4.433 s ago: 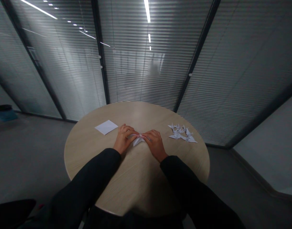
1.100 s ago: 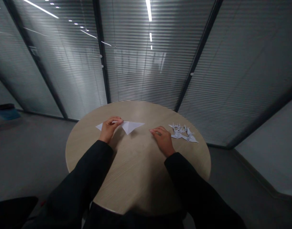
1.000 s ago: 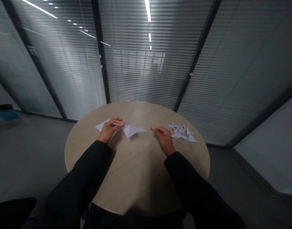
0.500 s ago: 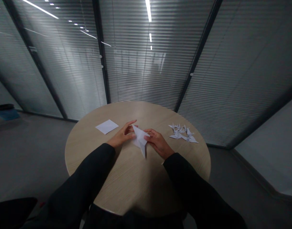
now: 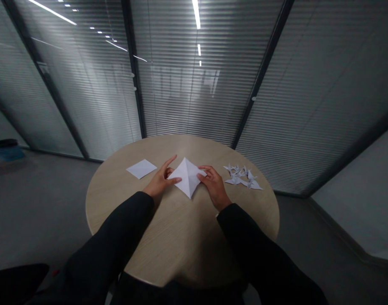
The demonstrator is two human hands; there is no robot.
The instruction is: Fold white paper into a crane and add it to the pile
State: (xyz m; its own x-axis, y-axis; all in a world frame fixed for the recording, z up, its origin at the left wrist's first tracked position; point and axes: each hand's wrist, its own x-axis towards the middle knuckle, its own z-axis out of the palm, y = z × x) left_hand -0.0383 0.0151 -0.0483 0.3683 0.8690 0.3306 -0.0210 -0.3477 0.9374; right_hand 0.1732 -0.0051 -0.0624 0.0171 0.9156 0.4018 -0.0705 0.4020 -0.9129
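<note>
A white sheet of origami paper (image 5: 188,178), creased down its middle and spread into a diamond, is held between my hands above the table. Its left corner is pinched by my left hand (image 5: 163,178), thumb on top and index finger stretched away. On the opposite corner, the thumb and fingers of my right hand (image 5: 212,182) are closed. The undersides of the paper and some fingertips are hidden.
Left of my hands, a flat white paper square (image 5: 141,168) lies on the round wooden table (image 5: 168,245). Several folded paper cranes (image 5: 243,177) are grouped at the right. Behind the table stands a glass partition with blinds (image 5: 194,97).
The paper has opened from a narrower, pointed folded shape into a wide diamond. My hands have moved slightly apart, each keeping hold of a side.
</note>
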